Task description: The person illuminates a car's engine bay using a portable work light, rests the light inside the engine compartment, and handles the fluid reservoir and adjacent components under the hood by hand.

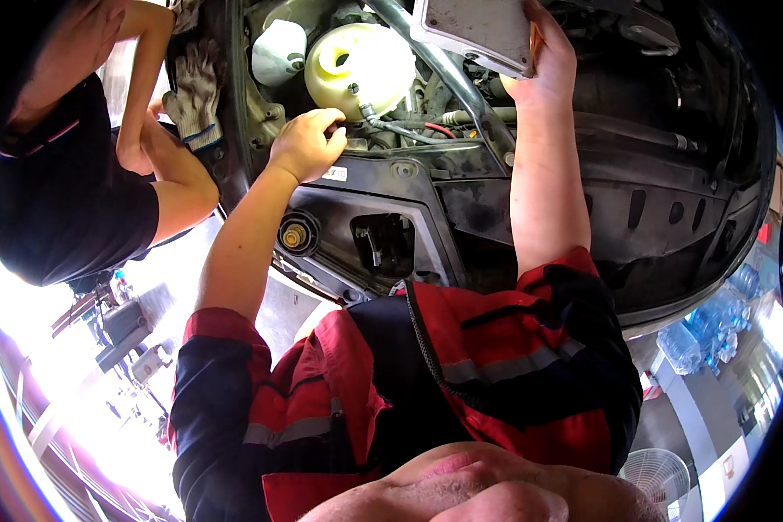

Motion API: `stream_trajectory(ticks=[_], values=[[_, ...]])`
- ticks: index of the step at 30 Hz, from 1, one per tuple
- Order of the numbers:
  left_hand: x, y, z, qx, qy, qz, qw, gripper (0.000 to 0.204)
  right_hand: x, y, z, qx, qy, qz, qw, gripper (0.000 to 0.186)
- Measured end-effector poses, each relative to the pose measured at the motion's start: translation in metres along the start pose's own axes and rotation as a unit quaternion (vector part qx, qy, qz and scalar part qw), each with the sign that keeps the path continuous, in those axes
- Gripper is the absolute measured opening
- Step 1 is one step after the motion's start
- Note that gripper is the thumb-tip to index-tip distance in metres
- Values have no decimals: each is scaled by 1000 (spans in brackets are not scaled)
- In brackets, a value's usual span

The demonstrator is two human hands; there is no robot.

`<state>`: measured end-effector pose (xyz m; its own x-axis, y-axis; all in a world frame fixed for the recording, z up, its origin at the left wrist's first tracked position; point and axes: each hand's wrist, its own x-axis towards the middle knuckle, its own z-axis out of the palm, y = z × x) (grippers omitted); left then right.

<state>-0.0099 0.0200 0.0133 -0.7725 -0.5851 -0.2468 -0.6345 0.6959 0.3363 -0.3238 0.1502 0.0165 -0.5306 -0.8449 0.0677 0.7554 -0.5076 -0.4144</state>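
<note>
An open car engine bay shows a cream round reservoir [374, 70] with a white plastic neck [277, 54] beside it. My left hand [307, 146] is at the bay's near edge just below the reservoir, fingers curled; whatever they may grip is hidden. Thin hoses [396, 126] run beside it. My right hand [550, 61] is raised at the top, wrapped round a flat silver-grey box-like object [470, 30], which is over a diagonal metal strut [487, 117].
A co-worker in a dark shirt [78, 200] leans over the car's left side, beside knit gloves [193, 96]. Black body panels [652, 217] surround the bay. Large water bottles [683, 344] and a fan [657, 478] are at the lower right, bright clutter at the lower left.
</note>
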Motion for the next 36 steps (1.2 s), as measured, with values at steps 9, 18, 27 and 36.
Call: stream_trajectory(ticks=[9, 18, 27, 36], values=[[-2, 2, -1, -10, -1, -4, 1000, 30, -1, 2, 1, 20, -14, 35, 999, 41], [-1, 3, 0, -20, 9, 2, 1000, 28, -1, 1, -1, 41, -30, 49, 997, 42], [-2, 1, 0, -13, 3, -3, 1000, 31, -3, 3, 3, 32, -33, 60, 997, 41], [-2, 4, -1, -25, 11, -2, 1000, 27, -3, 4, 5, 25, -39, 67, 997, 41]])
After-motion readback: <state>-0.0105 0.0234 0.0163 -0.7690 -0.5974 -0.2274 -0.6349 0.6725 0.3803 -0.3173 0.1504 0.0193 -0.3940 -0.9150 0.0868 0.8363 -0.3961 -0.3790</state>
